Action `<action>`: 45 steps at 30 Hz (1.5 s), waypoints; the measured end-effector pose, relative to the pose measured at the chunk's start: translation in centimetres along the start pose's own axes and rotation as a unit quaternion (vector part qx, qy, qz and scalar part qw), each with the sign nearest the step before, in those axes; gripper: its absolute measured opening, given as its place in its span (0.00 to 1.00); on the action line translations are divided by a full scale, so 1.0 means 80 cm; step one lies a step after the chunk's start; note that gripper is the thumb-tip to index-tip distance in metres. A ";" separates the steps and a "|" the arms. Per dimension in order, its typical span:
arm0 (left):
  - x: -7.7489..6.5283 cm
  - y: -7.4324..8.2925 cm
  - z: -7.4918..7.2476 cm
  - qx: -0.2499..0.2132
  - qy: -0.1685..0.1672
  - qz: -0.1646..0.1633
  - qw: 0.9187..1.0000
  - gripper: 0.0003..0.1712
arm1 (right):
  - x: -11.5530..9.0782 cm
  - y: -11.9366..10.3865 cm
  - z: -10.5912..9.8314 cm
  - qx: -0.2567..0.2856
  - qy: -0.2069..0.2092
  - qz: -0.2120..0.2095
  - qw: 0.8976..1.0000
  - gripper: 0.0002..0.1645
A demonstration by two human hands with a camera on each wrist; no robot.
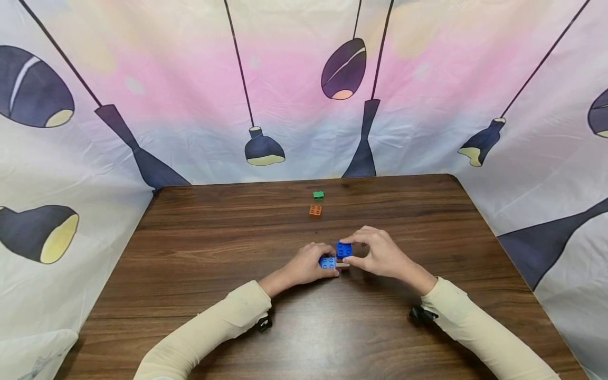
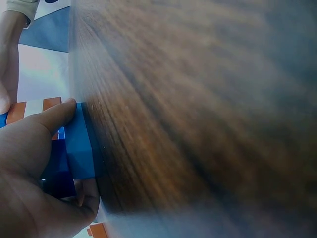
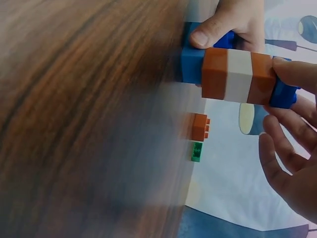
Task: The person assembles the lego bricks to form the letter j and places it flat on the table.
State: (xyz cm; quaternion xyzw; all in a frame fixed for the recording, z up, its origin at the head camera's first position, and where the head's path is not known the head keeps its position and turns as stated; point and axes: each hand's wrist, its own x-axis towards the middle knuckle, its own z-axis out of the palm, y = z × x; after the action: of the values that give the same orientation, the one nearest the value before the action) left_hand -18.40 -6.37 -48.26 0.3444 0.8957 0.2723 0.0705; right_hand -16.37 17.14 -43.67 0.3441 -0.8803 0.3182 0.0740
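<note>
Pinching the top blue brick (image 1: 344,249): right hand (image 1: 382,255), clamped on it. Below that, a column, lower orange brick (image 3: 214,73), white brick (image 3: 238,75), upper orange brick (image 3: 262,77), on a blue base (image 3: 192,64). Left hand (image 1: 307,264) clamped round base and second blue brick (image 2: 57,171) beside column. Base seemingly on table (image 1: 214,237); wrist view blurry there. Beyond, apart: loose orange brick (image 1: 315,210), green brick (image 1: 318,195) just behind.

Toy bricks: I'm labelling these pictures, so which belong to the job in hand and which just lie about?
Apparently in the job:
blue base brick, gripped by left hand
orange and white bricks above it
top blue brick, pinched by right hand

Apparently lying about:
loose orange brick
green brick
</note>
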 end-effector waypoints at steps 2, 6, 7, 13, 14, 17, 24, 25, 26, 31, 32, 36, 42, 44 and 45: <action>0.000 0.000 0.000 0.000 0.000 -0.001 1.000 0.24 | 0.000 0.001 0.001 -0.002 0.000 0.000 1.000 0.22; 0.000 0.000 -0.001 -0.002 -0.002 -0.004 1.000 0.24 | 0.002 0.003 0.000 -0.002 -0.006 0.005 1.000 0.22; 0.000 0.001 -0.001 -0.002 -0.003 -0.004 1.000 0.24 | 0.002 0.004 -0.001 -0.001 -0.007 0.007 1.000 0.22; 0.000 0.002 -0.003 -0.004 -0.007 -0.004 1.000 0.23 | 0.002 0.005 -0.002 0.012 -0.015 0.011 1.000 0.23; 0.000 0.002 -0.003 -0.005 -0.008 -0.003 1.000 0.23 | 0.002 0.005 -0.003 0.012 -0.016 0.009 1.000 0.23; -0.001 0.004 -0.003 -0.005 -0.008 -0.003 1.000 0.23 | 0.002 0.004 -0.003 0.009 -0.017 0.010 1.000 0.23; -0.001 0.005 -0.005 -0.001 -0.008 -0.003 1.000 0.24 | 0.000 0.002 -0.002 0.008 -0.017 0.032 0.999 0.23; -0.001 0.005 -0.005 0.000 -0.008 -0.003 1.000 0.24 | 0.000 0.002 -0.001 0.012 -0.017 0.035 0.999 0.23; -0.001 0.005 -0.005 0.001 -0.007 -0.004 1.000 0.24 | 0.000 0.002 -0.001 0.016 -0.018 0.039 0.999 0.23; -0.002 0.004 -0.005 0.001 -0.005 -0.004 1.000 0.23 | 0.000 0.007 0.000 0.035 -0.028 0.042 0.998 0.22; -0.001 0.004 -0.004 0.001 -0.005 -0.003 1.000 0.22 | 0.000 0.008 0.000 0.037 -0.030 0.041 0.998 0.22; -0.001 0.003 -0.003 -0.001 -0.003 -0.001 1.000 0.22 | 0.001 0.011 -0.003 0.045 -0.037 0.032 0.998 0.22; -0.002 0.002 -0.002 -0.005 0.006 0.008 1.000 0.24 | 0.003 0.011 -0.012 0.059 -0.032 0.022 0.997 0.24; -0.001 0.001 -0.002 -0.005 0.007 0.011 1.000 0.24 | 0.005 0.011 -0.017 0.060 -0.023 0.022 0.998 0.24; -0.001 0.001 -0.002 -0.006 0.006 0.010 1.000 0.24 | 0.006 0.012 -0.019 0.059 -0.017 0.022 0.998 0.23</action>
State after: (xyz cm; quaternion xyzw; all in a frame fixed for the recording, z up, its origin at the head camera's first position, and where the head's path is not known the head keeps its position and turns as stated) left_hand -18.33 -6.48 -48.06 0.3515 0.8909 0.2805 0.0642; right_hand -17.47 18.32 -42.83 0.3340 -0.8682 0.3656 0.0313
